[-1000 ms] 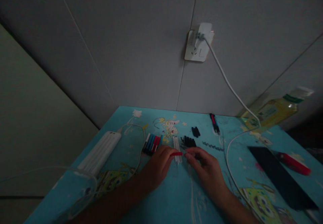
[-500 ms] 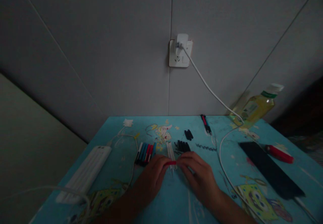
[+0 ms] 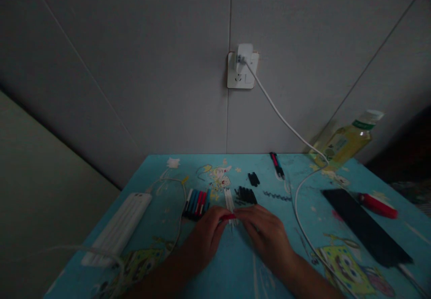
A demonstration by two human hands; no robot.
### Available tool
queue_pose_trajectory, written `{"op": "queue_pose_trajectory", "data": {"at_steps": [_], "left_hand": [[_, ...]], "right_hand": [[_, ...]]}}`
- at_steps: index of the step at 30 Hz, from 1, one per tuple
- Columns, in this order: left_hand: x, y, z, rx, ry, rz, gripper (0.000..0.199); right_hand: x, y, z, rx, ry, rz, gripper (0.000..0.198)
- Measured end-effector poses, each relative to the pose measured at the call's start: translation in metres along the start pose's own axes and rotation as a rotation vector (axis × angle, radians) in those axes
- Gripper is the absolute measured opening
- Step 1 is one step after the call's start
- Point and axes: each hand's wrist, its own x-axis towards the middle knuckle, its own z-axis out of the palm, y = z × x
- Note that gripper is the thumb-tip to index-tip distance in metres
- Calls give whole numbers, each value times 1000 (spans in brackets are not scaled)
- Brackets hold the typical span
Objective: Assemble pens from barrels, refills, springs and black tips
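Observation:
Pinched in my left hand is a short red pen barrel, lying level above the table. The fingertips of my right hand close on its right end and hide it. Under and behind the barrel lie several thin white pen refills, side by side. To their left is a row of pen barrels in white, blue and red with dark ends. Right of the refills sit several short black pen parts. Another small group of black pieces lies farther back.
Assembled pens lie near the wall. A wavy line of small dark pieces is at right. Also around: a white power strip, a white cable, a yellow bottle, a black flat object and a red-handled tool.
My right fingers have moved slightly left over the red pen barrel, so less of it shows. The whole view has shifted a little; the other things lie as before.

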Motion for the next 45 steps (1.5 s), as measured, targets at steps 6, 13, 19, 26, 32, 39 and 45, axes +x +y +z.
{"op": "queue_pose_trajectory", "data": {"at_steps": [6, 13, 19, 26, 32, 39, 45], "left_hand": [[1, -4, 2, -8, -8, -42, 17], [7, -11, -3, 111, 134, -51, 19], [8, -10, -4, 132, 139, -3, 18], [6, -15, 1, 120, 102, 102, 21], [7, -10, 0, 107, 104, 149, 20], [6, -8, 1, 71, 77, 134, 21], [6, -4, -2, 69, 42, 78, 22]], "right_hand": [[-4, 8, 8, -8, -16, 65, 24], [1, 12, 2, -89, -117, 208, 16], [-5, -31, -33, 60, -478, 203, 11], [-101, -92, -47, 231, -836, 445, 12], [-203, -75, 28, -173, -830, 422, 29], [-239, -58, 80, -338, -746, 300, 28], [-195, -83, 54, -108, -631, 229, 18]]}}
